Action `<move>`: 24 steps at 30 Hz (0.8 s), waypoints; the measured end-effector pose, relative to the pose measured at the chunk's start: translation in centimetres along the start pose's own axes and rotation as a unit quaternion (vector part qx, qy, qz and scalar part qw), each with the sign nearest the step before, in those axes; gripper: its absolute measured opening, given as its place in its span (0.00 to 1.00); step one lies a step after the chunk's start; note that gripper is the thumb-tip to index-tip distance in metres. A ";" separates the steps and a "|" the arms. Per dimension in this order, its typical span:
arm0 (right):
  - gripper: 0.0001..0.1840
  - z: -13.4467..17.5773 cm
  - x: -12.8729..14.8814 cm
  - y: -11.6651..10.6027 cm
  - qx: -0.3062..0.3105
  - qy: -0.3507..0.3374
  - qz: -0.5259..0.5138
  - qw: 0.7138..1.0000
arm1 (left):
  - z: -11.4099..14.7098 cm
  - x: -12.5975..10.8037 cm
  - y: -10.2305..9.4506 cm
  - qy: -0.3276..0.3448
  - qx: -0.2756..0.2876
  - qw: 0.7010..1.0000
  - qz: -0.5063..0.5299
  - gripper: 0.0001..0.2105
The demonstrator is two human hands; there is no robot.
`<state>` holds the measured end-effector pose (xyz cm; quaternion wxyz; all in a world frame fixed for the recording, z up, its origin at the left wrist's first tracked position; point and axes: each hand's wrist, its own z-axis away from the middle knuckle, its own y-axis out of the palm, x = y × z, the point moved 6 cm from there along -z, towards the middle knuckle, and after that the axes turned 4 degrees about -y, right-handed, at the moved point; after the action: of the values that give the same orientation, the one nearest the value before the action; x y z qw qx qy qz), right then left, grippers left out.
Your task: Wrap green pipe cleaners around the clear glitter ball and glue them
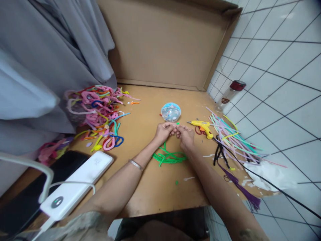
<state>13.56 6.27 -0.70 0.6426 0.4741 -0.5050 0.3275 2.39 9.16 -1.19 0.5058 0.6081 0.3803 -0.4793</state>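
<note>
My left hand [165, 131] and my right hand [185, 134] meet over the middle of the table, fingertips pinched together. A small bit of green pipe cleaner [178, 123] pokes out between them; the rest of it is hidden by the fingers. Just below, between my forearms, lies a loose bunch of green pipe cleaners [172, 159], one strand reaching up towards my left hand. Right beyond my fingers sits a round clear bowl [171, 112] with a light blue rim and small bits inside. A yellow glue gun [202, 126] rests to the right of my right hand.
Pink and mixed pipe cleaners [97, 103] are heaped at left, near a white power bank [77, 184]. Pastel pipe cleaners [229, 135], a purple tassel [237, 184] and a red-capped bottle [229, 95] stand or lie at right. A cardboard panel [165, 43] closes the back.
</note>
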 end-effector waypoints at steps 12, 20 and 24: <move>0.06 -0.2 0.8 -0.1 0.000 -0.066 0.052 0.996 | -0.3 0.4 -0.1 0.007 -0.006 1.000 -0.013 0.13; 0.07 -0.3 0.9 -0.1 0.023 -0.089 0.068 0.993 | -0.2 0.0 -0.1 0.020 -0.011 1.000 -0.008 0.11; 0.08 -0.4 0.8 -0.1 0.026 -0.099 0.071 0.992 | -0.3 0.0 -0.2 0.024 -0.019 0.999 -0.024 0.11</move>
<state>14.03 6.54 0.01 0.5517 0.4836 -0.5900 0.3372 2.27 9.48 -1.28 0.4961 0.6005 0.4156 -0.4695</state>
